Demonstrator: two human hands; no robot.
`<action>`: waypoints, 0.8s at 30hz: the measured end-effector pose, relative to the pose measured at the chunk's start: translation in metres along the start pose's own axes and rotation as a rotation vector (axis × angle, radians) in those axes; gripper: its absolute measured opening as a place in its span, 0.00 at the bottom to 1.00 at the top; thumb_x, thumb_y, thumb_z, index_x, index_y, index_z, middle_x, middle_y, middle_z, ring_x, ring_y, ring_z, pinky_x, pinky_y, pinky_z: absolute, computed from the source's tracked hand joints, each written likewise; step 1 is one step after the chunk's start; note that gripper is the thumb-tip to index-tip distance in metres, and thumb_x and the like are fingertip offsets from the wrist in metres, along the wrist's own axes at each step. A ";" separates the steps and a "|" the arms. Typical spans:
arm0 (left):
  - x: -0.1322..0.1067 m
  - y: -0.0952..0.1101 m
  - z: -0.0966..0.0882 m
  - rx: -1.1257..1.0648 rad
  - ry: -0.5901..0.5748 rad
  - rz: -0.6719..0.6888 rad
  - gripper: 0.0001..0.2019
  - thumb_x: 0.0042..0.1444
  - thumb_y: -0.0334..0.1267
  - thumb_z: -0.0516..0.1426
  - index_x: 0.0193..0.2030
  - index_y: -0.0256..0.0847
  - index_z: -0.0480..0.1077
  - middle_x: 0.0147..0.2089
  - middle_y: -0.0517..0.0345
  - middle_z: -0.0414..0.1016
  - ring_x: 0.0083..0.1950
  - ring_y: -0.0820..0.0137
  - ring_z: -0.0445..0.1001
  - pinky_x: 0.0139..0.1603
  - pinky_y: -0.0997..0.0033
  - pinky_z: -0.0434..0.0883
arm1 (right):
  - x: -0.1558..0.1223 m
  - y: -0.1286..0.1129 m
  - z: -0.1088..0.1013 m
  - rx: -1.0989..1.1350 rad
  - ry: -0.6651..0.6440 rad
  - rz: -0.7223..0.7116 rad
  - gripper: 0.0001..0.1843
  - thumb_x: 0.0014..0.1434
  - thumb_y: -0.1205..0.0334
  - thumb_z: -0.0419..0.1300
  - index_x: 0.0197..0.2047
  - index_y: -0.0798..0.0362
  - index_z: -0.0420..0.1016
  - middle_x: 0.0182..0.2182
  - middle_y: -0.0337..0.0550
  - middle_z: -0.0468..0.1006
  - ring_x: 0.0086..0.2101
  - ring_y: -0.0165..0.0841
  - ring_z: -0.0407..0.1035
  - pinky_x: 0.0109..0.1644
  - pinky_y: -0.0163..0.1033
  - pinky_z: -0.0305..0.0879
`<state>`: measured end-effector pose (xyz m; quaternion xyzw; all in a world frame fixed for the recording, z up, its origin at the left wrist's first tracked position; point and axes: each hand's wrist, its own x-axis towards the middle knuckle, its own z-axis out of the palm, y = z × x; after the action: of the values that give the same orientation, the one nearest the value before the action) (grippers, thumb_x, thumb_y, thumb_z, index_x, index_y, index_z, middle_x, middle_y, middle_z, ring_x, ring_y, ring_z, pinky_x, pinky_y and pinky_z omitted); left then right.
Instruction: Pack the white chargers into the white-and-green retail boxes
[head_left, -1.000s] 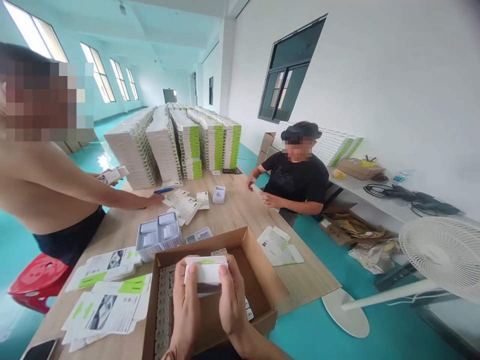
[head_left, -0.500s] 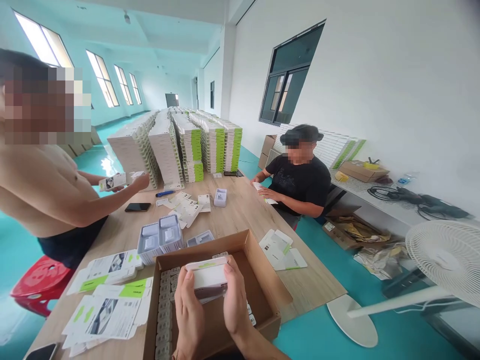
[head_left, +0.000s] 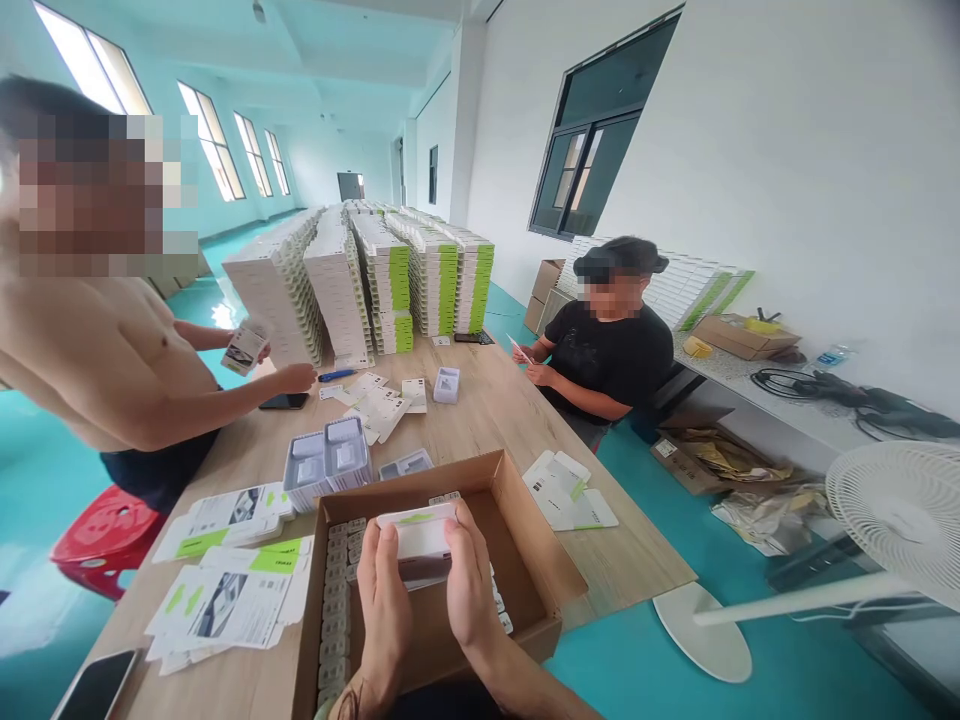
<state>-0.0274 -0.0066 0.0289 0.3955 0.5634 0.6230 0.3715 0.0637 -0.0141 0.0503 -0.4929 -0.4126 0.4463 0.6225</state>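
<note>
A small white and green product box [head_left: 417,536] is held between my two hands above an open cardboard carton [head_left: 536,545]. My left hand [head_left: 386,590] grips its left end, the thumb on the near edge. On the other end, my right hand [head_left: 471,575] is closed with its thumb on the near right corner. Inside the carton, rows of small pale plastic-looking pieces [head_left: 335,610] line the left side, and a few more show near the right wrist. My hands hide part of the carton's inside.
Flat printed box blanks [head_left: 232,605] lie left of the carton, others [head_left: 570,490] right. White plastic trays [head_left: 328,465] are stacked behind it. A phone [head_left: 97,685] lies near left. Tall box stacks [head_left: 390,285] stand at the back. Two co-workers sit at the table; a fan [head_left: 705,635] stands right.
The white box stays in both my hands over the carton. The left co-worker's hand has lowered towards the blue pen. The right co-worker now holds a piece more upright. The view has shifted slightly.
</note>
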 end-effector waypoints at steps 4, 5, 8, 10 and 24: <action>0.000 0.003 0.001 -0.081 -0.024 -0.108 0.22 0.56 0.63 0.61 0.42 0.47 0.72 0.38 0.54 0.83 0.37 0.56 0.80 0.37 0.59 0.78 | 0.003 -0.002 0.002 -0.009 -0.037 -0.002 0.14 0.64 0.47 0.59 0.35 0.48 0.72 0.32 0.41 0.77 0.35 0.38 0.69 0.42 0.41 0.70; 0.001 0.003 0.001 -0.097 -0.028 -0.131 0.22 0.54 0.62 0.62 0.43 0.47 0.71 0.38 0.54 0.83 0.37 0.57 0.80 0.36 0.59 0.78 | 0.005 -0.003 0.003 -0.006 -0.048 0.004 0.14 0.65 0.47 0.59 0.34 0.48 0.72 0.32 0.40 0.77 0.34 0.38 0.68 0.42 0.41 0.69; 0.009 0.007 0.001 -0.132 -0.054 -0.191 0.20 0.54 0.59 0.62 0.42 0.46 0.71 0.34 0.56 0.82 0.34 0.60 0.80 0.32 0.63 0.76 | 0.009 -0.006 0.000 0.027 -0.115 0.023 0.19 0.69 0.44 0.55 0.37 0.50 0.76 0.34 0.42 0.79 0.35 0.38 0.71 0.42 0.41 0.71; 0.016 0.011 -0.001 -0.143 -0.064 -0.220 0.18 0.55 0.57 0.62 0.41 0.46 0.71 0.31 0.58 0.80 0.31 0.63 0.78 0.30 0.67 0.74 | 0.010 -0.008 -0.004 0.059 -0.169 0.029 0.26 0.71 0.39 0.50 0.44 0.50 0.79 0.38 0.45 0.81 0.40 0.40 0.74 0.46 0.43 0.73; 0.034 0.015 -0.007 -0.147 0.036 -0.349 0.16 0.47 0.53 0.63 0.32 0.43 0.71 0.25 0.63 0.73 0.26 0.69 0.68 0.28 0.70 0.68 | -0.008 0.017 -0.013 -0.237 -0.295 -0.243 0.32 0.73 0.50 0.56 0.75 0.46 0.55 0.58 0.53 0.78 0.49 0.42 0.79 0.54 0.45 0.78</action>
<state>-0.0485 0.0200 0.0465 0.2522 0.5832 0.5954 0.4916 0.0711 -0.0227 0.0308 -0.4389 -0.6049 0.3838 0.5424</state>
